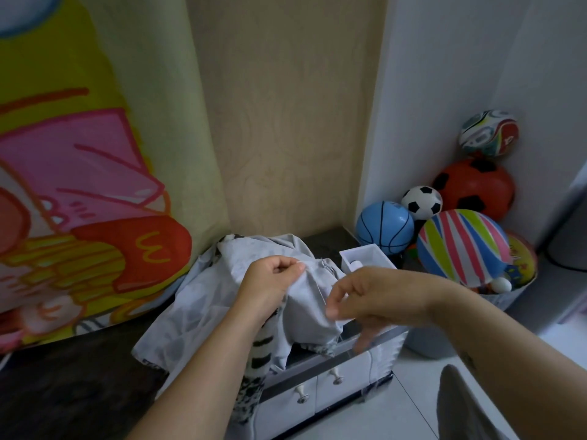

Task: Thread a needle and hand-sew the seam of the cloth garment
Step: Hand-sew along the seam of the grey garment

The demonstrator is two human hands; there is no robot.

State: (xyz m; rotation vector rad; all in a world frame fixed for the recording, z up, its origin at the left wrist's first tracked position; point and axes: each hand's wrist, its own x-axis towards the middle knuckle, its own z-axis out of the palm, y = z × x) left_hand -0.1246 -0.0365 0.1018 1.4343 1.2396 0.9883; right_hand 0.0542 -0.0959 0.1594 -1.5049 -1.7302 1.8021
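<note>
Grip of the left hand (274, 276) pinches a fold of the grey garment (203, 300), heaped on the table (79, 376) at 6 o'clock. At the garment's 4 o'clock edge the right hand (374, 300) has a narrow grip, but I cannot tell what it holds. Since the cloth overhangs the table edge, I think a hard pull could drag it off.

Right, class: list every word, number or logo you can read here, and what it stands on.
"4": on the multicoloured ball topping the pile, turned sideways.
"M": yellow arches on the red fries box printed on the hanging cloth.
Blue basketball mark: too blurred to read.
</note>
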